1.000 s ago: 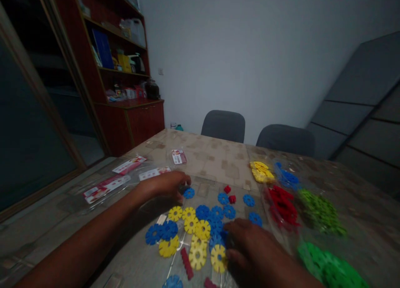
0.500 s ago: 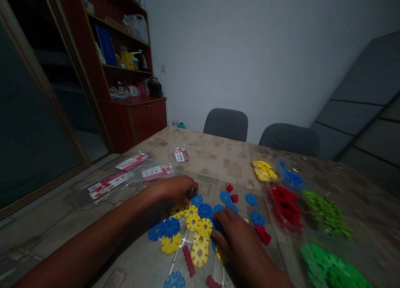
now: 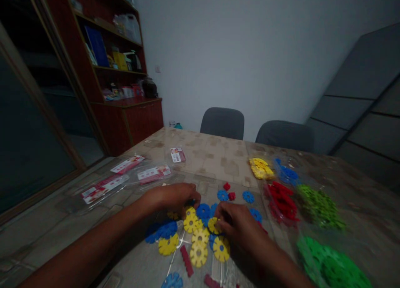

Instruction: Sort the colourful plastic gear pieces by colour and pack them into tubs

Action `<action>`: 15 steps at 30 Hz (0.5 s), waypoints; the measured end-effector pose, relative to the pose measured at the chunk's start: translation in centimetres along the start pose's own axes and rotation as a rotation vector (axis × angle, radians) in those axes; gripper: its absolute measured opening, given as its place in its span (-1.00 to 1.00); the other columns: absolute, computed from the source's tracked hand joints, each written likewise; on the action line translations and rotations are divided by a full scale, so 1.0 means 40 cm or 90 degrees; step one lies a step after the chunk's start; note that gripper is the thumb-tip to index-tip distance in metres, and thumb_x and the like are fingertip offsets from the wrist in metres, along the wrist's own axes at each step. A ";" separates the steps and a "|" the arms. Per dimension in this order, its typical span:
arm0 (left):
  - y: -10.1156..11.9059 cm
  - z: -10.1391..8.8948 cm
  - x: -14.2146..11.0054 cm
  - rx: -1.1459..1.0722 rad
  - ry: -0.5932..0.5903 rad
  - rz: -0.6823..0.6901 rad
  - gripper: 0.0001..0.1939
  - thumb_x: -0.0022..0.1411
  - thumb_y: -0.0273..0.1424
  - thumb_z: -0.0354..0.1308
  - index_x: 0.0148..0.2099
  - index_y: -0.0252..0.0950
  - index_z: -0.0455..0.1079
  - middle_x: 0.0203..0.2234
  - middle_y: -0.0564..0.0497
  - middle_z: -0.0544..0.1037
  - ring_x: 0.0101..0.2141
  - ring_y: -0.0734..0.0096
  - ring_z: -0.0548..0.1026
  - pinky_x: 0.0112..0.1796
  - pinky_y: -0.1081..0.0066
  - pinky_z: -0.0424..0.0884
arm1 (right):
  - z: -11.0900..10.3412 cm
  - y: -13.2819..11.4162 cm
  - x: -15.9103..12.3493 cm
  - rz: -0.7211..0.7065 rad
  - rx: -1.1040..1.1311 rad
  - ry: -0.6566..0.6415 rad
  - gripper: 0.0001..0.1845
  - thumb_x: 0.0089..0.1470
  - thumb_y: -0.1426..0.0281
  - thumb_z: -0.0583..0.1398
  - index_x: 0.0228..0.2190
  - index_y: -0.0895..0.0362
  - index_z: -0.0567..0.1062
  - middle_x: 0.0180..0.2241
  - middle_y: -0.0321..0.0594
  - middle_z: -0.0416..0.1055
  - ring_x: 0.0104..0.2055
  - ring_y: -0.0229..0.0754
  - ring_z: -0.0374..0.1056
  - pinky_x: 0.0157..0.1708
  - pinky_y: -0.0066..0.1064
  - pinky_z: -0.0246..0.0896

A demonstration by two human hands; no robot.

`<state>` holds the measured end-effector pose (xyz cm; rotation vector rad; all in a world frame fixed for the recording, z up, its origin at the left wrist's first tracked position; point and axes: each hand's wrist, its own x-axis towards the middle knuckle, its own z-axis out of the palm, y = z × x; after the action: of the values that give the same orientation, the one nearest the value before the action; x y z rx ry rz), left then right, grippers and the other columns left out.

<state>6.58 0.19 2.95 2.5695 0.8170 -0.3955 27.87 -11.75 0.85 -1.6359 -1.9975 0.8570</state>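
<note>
Notched plastic discs lie joined and overlapping near the table's front. My left hand (image 3: 181,198) is curled at the upper edge of the joined yellow discs (image 3: 198,254), its thumb and fingers closed around the rim of the top one. My right hand (image 3: 239,223) pinches a small-looking yellow disc (image 3: 214,225), tilted above the blue discs (image 3: 203,211). Another yellow disc (image 3: 221,249) lies just below it. Left of the group, dark blue joined discs (image 3: 168,229) rest beside a yellow disc (image 3: 168,244). A dark red notched strip (image 3: 186,261) lies in front.
Loose blue discs (image 3: 248,196) and small red pieces (image 3: 231,196) lie beyond my right hand. Clear bags and trays hold yellow (image 3: 261,168), red (image 3: 283,202), lime (image 3: 320,206) and green pieces (image 3: 331,265) at right. Labelled clear packages (image 3: 104,188) lie at left; chairs (image 3: 222,123) stand behind.
My left hand has moved from a loose blue disc to the yellow discs' upper edge. My right hand has lifted off the blue discs and now pinches a yellow disc.
</note>
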 end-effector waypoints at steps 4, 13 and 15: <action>0.005 0.001 -0.001 -0.011 -0.005 -0.005 -0.54 -0.04 -0.58 0.44 -0.08 -0.18 0.45 -0.16 0.04 0.45 -0.17 0.25 0.44 -0.26 0.44 0.28 | -0.038 0.037 -0.030 0.034 -0.002 -0.116 -0.85 -0.05 0.57 0.20 -0.39 0.11 0.48 -0.42 -0.33 0.44 -0.37 -0.23 0.31 -0.42 -0.47 0.02; -0.011 -0.020 -0.015 -0.090 -0.001 -0.050 -0.77 0.07 -0.58 0.33 -0.24 -0.27 0.39 -0.43 0.16 0.45 -0.39 0.41 0.42 -0.43 0.52 0.23 | 0.004 -0.008 -0.067 0.144 -0.122 -0.081 -0.75 -0.22 0.47 0.31 -0.43 0.07 0.37 -0.37 -0.31 0.41 -0.34 -0.19 0.27 -0.41 -0.42 -0.07; -0.020 -0.034 -0.029 -0.109 -0.001 -0.053 -0.74 0.07 -0.60 0.31 -0.19 -0.26 0.41 -0.41 0.17 0.46 -0.37 0.42 0.43 -0.41 0.54 0.24 | 0.009 0.001 -0.062 0.142 -0.092 -0.086 -0.73 -0.26 0.51 0.30 -0.44 0.07 0.36 -0.41 -0.35 0.39 -0.37 -0.22 0.24 -0.43 -0.43 -0.09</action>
<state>5.39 0.85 4.34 2.3834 0.9184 -0.3367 28.22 -14.25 0.74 -1.9588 -2.0356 0.9434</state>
